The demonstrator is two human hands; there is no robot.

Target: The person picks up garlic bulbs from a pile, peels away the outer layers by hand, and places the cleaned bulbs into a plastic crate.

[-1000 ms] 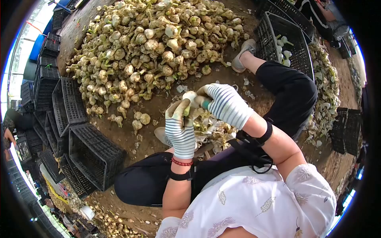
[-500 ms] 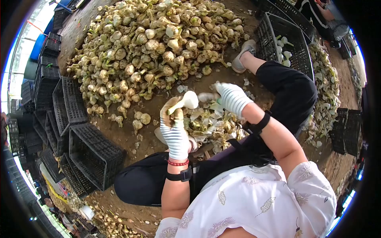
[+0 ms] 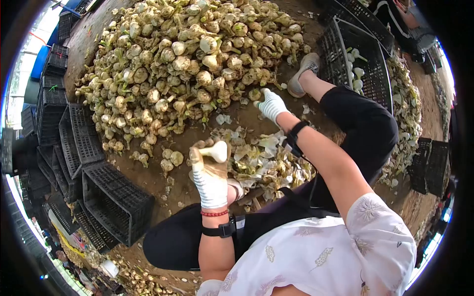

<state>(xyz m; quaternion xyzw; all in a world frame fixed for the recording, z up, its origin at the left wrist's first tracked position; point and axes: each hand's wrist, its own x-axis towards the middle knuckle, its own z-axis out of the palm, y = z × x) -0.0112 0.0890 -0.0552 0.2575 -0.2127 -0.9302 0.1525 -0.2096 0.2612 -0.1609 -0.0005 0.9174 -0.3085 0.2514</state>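
My left hand [image 3: 210, 170], in a striped glove with a soiled palm, has its fingers curled round a clean white garlic bulb [image 3: 219, 151] whose stem points left. At the lower right edge of a large heap of unpeeled garlic [image 3: 168, 64] is my right hand [image 3: 271, 105], also gloved. Its thumb and forefinger are apart, close beside a single dirty bulb [image 3: 255, 94]. Something green shows at its fingertips, too small to make out. Between the hands and my legs lie loose garlic peelings [image 3: 266, 160].
A black crate [image 3: 380, 74] with several clean bulbs [image 3: 358, 72] stands beyond my right foot [image 3: 303, 74]. More black crates [image 3: 118, 197] are stacked on the left. Another person [image 3: 412, 24] is at the top right, near a long strip of peelings [image 3: 402, 98].
My right hand has moved up to the heap's edge, away from my left hand. My left hand has moved slightly down and left with the white bulb, which has turned in its grip.
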